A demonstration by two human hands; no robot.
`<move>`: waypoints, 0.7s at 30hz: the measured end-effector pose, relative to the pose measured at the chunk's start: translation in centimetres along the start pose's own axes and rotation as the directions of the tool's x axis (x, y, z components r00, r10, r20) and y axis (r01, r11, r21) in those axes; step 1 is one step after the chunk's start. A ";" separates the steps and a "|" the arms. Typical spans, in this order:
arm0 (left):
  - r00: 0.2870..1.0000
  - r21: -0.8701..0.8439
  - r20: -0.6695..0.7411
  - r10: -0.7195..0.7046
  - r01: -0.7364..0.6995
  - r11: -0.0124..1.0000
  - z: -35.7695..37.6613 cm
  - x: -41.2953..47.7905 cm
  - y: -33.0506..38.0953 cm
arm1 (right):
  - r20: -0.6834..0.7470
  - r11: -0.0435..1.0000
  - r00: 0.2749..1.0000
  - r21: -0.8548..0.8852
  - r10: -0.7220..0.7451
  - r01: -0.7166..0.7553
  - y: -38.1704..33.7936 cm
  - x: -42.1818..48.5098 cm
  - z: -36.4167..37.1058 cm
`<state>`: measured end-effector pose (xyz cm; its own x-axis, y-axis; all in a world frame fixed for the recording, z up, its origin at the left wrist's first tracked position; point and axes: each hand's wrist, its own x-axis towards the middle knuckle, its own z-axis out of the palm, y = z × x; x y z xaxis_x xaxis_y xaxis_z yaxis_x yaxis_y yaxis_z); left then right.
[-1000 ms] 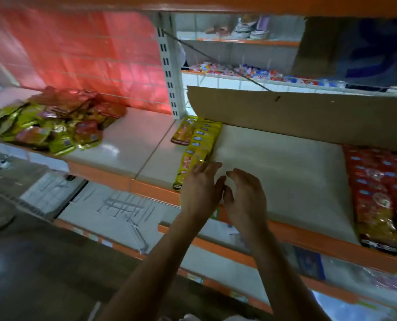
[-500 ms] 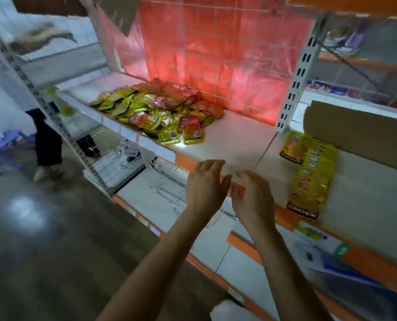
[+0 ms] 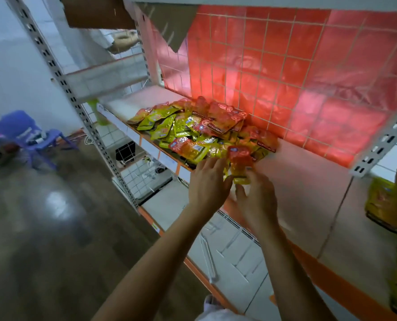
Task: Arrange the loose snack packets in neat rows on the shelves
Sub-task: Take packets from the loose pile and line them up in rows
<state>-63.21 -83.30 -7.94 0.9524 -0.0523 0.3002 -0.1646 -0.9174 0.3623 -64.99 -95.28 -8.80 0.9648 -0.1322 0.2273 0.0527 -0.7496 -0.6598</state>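
Okay, the right hand [image 3: 257,200] pinched the lower edge of one red-and-yellow packet [image 3: 239,162], thumb below and fingertips above, and held it roughly upright at the near right edge of the pile of loose snack packets [image 3: 192,128]. The frame was blurred there, so I could not tell how firm the pinch was. The left hand [image 3: 208,184] was spread flat, with straight fingers resting on the near edge of the same pile. The pile sat heaped on the left part of the shelf [image 3: 308,188], against the red plastic sheet [image 3: 285,66] at the back. A row of yellow packets [image 3: 387,205] lay well apart on the right-hand section.

Risks, judged from this:
- The grip was on the edge only and the film is glossy, so the packet could slip or flop over on the way across and land crooked or face down.
- The pile was heaped loosely and reached close to the front of the shelf. Pulling one packet out could drag its neighbours along — some would probably slide off to the lower shelf or the floor [image 3: 53,228]. The flat left hand looked placed to stop that, but lifted too soon it would not help.
- Reds and greens were mixed in the heap — a quick grab could take the wrong kind and break a row.
- Grabbing two stuck packets at once was also possible.
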 end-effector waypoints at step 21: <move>0.995 0.036 0.074 0.066 -0.069 0.997 2.9 18.6 -5.1 | -0.142 0.964 0.955 0.081 0.262 -0.252 -2.1 19.9 5.8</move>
<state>-43.87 -80.78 -6.78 0.9559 -0.1421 0.2570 -0.2205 -0.9254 0.3083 -44.39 -92.56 -7.06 0.8984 -0.4142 0.1457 -0.1715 -0.6366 -0.7519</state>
